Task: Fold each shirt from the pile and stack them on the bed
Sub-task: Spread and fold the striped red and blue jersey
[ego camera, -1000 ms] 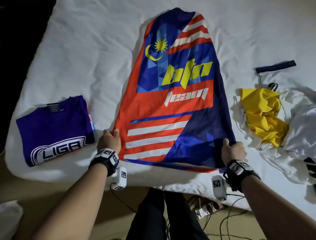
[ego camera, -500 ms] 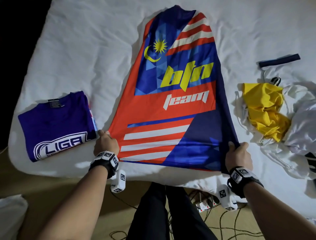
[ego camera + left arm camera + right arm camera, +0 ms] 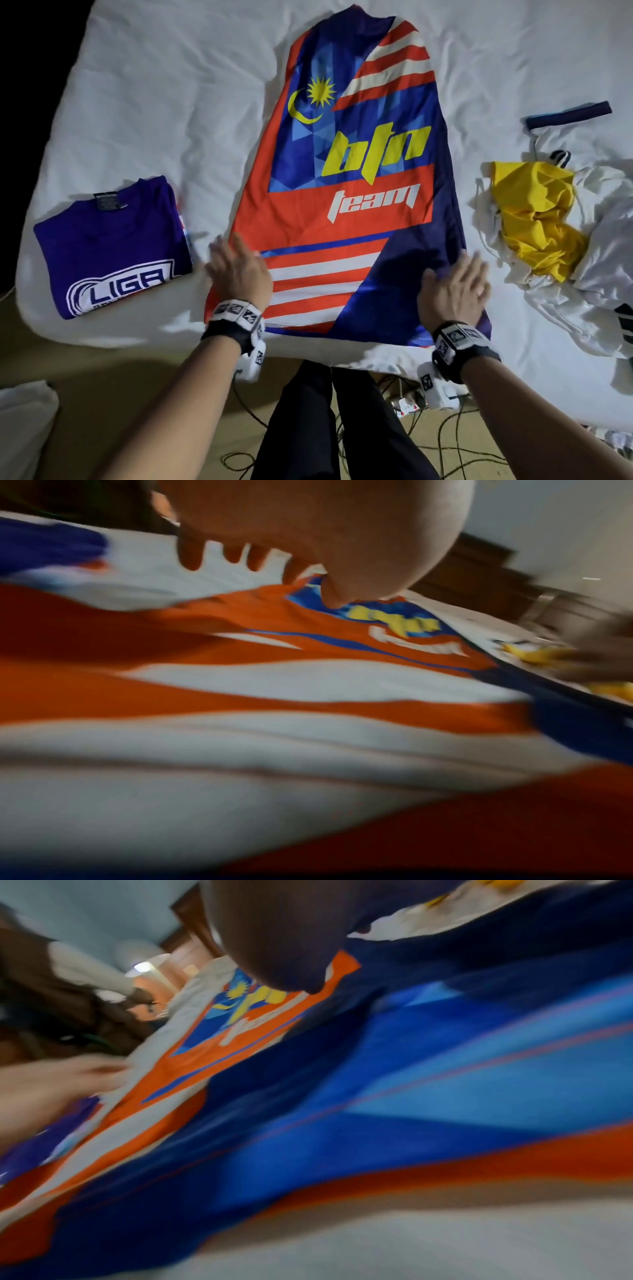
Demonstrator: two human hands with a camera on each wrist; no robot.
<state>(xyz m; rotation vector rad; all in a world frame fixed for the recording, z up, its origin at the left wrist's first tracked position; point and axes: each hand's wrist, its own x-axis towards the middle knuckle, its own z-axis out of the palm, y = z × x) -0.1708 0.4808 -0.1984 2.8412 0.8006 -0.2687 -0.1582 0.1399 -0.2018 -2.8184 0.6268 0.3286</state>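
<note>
1. While the red, white and blue jersey lies spread lengthwise down the middle of the white bed, both hands lie flat on its near end.
2. Left hand: fingers straight and spread, resting on the jersey's near left edge, gripping nothing.
3. Right hand: fingers extended, pressing the navy part near the right edge; it holds nothing.
4. A folded purple shirt printed "LIGA" sits on the bed left of the jersey, just apart from it.
5. Right of the jersey lies a rumpled pile of yellow and white shirts.
</note>
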